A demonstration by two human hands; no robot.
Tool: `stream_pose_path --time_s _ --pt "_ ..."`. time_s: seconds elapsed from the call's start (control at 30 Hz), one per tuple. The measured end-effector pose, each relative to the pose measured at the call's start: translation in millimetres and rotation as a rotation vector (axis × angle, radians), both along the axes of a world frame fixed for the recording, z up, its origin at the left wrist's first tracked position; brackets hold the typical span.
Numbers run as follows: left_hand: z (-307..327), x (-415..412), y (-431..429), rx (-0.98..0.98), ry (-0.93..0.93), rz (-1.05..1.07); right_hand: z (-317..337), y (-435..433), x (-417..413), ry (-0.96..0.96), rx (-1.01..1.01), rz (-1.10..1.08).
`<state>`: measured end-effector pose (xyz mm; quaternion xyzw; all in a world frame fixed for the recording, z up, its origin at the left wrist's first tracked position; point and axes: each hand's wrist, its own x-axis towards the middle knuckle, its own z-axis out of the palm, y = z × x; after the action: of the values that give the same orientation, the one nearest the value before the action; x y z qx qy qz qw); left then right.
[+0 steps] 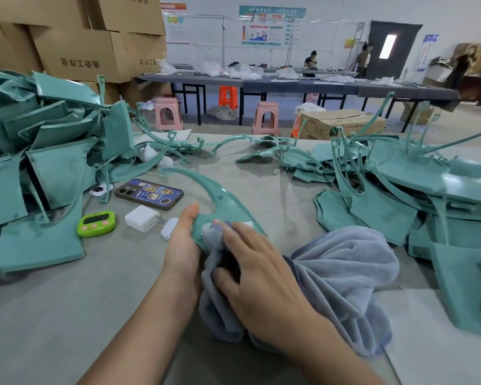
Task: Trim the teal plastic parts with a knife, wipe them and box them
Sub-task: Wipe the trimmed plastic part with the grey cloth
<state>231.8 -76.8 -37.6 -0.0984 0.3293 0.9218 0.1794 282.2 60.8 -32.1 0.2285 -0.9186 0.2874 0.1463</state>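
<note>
A curved teal plastic part (206, 190) lies at the table's middle, its thin arm arching away to the upper left. My left hand (182, 240) grips its broad near end, thumb along the edge. My right hand (257, 270) holds a grey-blue towel (345, 270) and presses a fold of it onto that same end with the fingertips. The rest of the towel bunches up to the right of my wrist. No knife shows in view.
Heaps of teal parts rise on the left (47, 151) and right (417, 190). A phone (149, 194), a green timer (96, 224), a white charger (142, 218) and a small white tag (169, 228) lie left of my hands. Cardboard boxes (75, 45) stack behind.
</note>
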Motion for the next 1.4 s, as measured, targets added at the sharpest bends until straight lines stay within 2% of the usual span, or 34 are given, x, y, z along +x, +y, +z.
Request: stream_pose_path --time_s 0.13,0.23,0.33,0.43,0.5,0.6,0.67,0.7,0.77,0.83,0.9,0.93,1.0,1.03,1.07,1.13,1.2,1.27,1.33,1.4 --pt "-3.3 -4.8 -4.9 -0.056 -0.004 -0.002 -0.3 -1.9 -4.2 0.053 0.097 -0.036" --pt "-1.2 -5.9 3.4 -0.052 0.056 0.073 0.9 -0.2 -12.2 0.068 -0.066 -0.206" --pt "-2.6 -5.0 12.3 -0.058 0.051 0.097 4.0 3.1 -19.2 0.155 -0.208 -0.472" --pt "-6.1 -4.3 19.0 -0.067 0.068 0.168 9.5 9.3 -18.7 0.125 -0.059 -0.589" --pt "-3.5 -6.0 15.3 -0.083 0.055 0.274 13.6 12.2 -13.1 0.063 0.052 -0.402" --pt "0.2 -14.0 -4.5 -0.066 0.025 0.440 18.4 10.3 3.9 -0.077 0.066 0.057" --pt "3.8 -14.4 -11.1 -0.066 0.040 0.468 15.5 14.4 8.0 -0.060 0.022 0.119" --pt "5.6 -13.8 -11.5 -0.070 0.050 0.484 13.2 19.7 5.1 -0.020 0.002 0.055" --pt "7.0 -12.6 -11.8 -0.084 0.072 0.530 9.6 35.7 -6.3 0.016 0.000 -0.221" --pt "7.7 -10.8 -15.8 -0.111 0.086 0.532 9.8 53.3 -19.1 -0.016 0.104 -0.562" --pt "6.4 -9.2 -18.8 -0.147 0.090 0.443 7.4 63.0 -23.7 0.030 0.220 -0.769" --pt "5.6 -7.6 -18.6 -0.166 0.089 0.381 7.1 63.1 -21.4 0.109 0.156 -0.754" --pt "7.2 -4.0 -15.3 -0.198 0.102 0.250 9.4 56.8 -13.6 0.270 -0.123 -0.541" --pt "8.7 -1.9 -13.6 -0.205 0.110 0.191 10.8 51.3 -9.6 0.240 -0.303 -0.411" --pt "9.4 -0.9 -13.1 -0.210 0.119 0.149 12.9 45.9 -6.7 0.124 -0.474 -0.283" --pt "9.6 -0.2 -14.1 -0.240 0.166 0.110 16.1 36.7 -6.6 -0.253 -0.881 0.005" --pt "7.6 -1.1 -14.1 -0.353 0.195 0.134 17.8 34.3 -9.2 -0.628 -1.289 0.163" --pt "5.0 -2.3 -12.9 -0.539 0.279 0.196 15.7 38.8 -12.0 -0.816 -1.381 0.188" --pt "2.7 -2.7 -11.9 -0.663 0.421 0.260 11.5 44.9 -14.5 -0.813 -1.317 0.141" --pt "0.7 -0.3 -10.6 -0.667 0.547 0.251 6.8 48.5 -16.7 -0.761 -1.313 0.042"
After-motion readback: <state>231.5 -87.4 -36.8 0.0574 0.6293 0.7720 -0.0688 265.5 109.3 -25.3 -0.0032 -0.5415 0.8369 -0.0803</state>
